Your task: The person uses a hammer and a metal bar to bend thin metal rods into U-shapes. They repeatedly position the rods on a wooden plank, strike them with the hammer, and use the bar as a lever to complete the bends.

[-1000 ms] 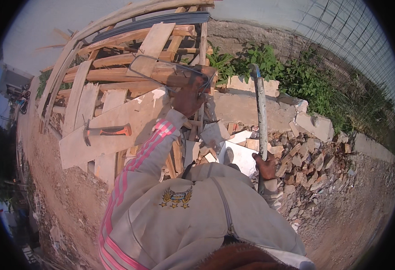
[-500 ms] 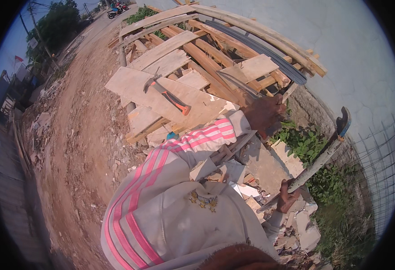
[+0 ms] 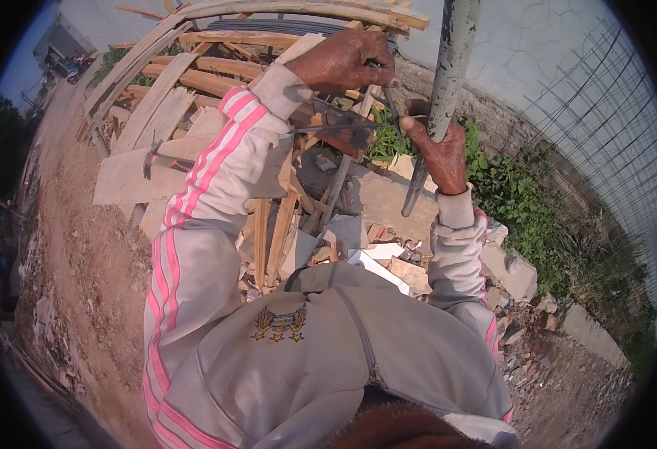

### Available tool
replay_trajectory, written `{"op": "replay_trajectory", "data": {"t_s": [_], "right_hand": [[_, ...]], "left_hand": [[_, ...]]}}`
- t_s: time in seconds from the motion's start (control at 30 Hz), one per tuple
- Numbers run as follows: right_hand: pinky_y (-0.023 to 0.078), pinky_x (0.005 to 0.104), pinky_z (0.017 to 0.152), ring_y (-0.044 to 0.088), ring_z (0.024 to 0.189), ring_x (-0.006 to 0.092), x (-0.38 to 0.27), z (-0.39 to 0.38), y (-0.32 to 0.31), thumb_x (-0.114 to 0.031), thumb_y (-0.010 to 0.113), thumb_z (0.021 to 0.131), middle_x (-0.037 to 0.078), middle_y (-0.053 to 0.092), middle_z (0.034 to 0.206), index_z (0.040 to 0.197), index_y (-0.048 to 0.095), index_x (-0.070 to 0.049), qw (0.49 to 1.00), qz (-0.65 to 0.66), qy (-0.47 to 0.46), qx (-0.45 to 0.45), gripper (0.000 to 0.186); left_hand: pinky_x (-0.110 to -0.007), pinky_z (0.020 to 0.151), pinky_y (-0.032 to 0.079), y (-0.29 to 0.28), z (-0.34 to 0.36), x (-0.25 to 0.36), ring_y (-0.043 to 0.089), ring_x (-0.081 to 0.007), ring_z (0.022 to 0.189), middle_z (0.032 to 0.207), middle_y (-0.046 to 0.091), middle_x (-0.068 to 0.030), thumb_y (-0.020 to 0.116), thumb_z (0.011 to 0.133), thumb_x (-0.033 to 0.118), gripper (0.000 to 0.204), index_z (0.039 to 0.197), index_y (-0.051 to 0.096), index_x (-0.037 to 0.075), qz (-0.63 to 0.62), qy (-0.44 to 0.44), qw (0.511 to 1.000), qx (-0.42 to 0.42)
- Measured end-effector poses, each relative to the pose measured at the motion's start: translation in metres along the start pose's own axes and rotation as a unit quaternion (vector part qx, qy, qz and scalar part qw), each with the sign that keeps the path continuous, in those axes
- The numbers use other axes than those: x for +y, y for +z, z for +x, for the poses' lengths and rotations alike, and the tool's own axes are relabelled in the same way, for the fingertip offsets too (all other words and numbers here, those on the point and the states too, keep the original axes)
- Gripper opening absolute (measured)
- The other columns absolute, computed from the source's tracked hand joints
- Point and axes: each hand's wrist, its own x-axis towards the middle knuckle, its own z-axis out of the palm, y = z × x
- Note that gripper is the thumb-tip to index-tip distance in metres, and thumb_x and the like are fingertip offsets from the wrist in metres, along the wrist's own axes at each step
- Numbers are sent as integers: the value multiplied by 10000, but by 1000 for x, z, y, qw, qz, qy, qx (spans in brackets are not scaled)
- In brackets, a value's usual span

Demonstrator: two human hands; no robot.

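My left hand point(image 3: 347, 63) is raised over the lumber, its fingers closed on a thin, bent, dark metal rod point(image 3: 343, 129). One leg of the rod reaches toward my right thumb; whether they touch I cannot tell. In my right hand point(image 3: 442, 153) is a long, pale, scuffed metal bar point(image 3: 452, 63), tilted, its lower end pointing down at the rubble. The bar's upper end runs out of view. To the left, a claw hammer point(image 3: 170, 160) with an orange and black handle lies on a board, partly covered by my left sleeve.
Loose planks and beams point(image 3: 186, 71) are stacked ahead, with dark rods point(image 3: 276, 26) behind them. Broken concrete slabs point(image 3: 388, 194) and rubble lie below my hands. Green weeds point(image 3: 523, 187) and wire mesh point(image 3: 605, 97) line the wall at right. A dirt road point(image 3: 81, 247) runs along the left.
My view has swung right. Both hands have come up closer together, and the bar now stands steeper, its hooked end no longer visible. The bent rod now shows clearly between my hands.
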Motion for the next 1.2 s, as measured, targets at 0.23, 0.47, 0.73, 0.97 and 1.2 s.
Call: {"op": "replay_trajectory", "data": {"t_s": [0.23, 0.47, 0.73, 0.97, 1.2], "right_hand": [[467, 309, 617, 516, 655, 90, 27, -12, 21, -164, 750, 841, 17, 598, 694, 918, 656, 17, 998, -45, 26, 18, 218], [460, 306, 565, 535, 605, 95, 55, -23, 21, -131, 714, 810, 42, 594, 663, 854, 625, 15, 994, -42, 93, 39, 176], [457, 288, 546, 570, 582, 104, 77, -31, 18, -99, 704, 817, 46, 646, 665, 830, 635, 13, 987, -26, 154, 33, 132], [426, 265, 492, 548, 521, 84, 116, -8, 39, -76, 726, 808, 47, 646, 643, 818, 654, 4, 973, 120, 195, 5, 108], [481, 340, 544, 632, 570, 173, 138, 38, 64, -166, 824, 736, 86, 681, 697, 873, 693, 8, 979, -50, 176, -90, 257]], "left_hand": [[-464, 911, 470, 45, -17, 1, 599, -370, 1082, 1154, 624, -197, 738, 840, 496, 554, 1180, 698, 61, 9, -114, 993, -12], [-534, 1132, 326, 92, -123, -10, 370, -395, 1391, 1482, 417, -181, 824, 648, 643, 1162, 1549, 309, 122, 171, -203, 963, -48], [-579, 1113, 314, 107, -118, -4, 417, -413, 1343, 1467, 413, -189, 879, 587, 571, 1215, 1532, 299, 73, 236, -193, 947, -104], [-607, 1018, 365, 76, -122, 44, 486, -400, 1243, 1372, 491, -199, 875, 578, 542, 1128, 1464, 399, 30, 226, -329, 908, -129], [-586, 970, 383, 118, -164, 27, 531, -397, 1175, 1315, 514, -203, 873, 536, 586, 1151, 1429, 425, 13, 240, -474, 843, -83]]}}
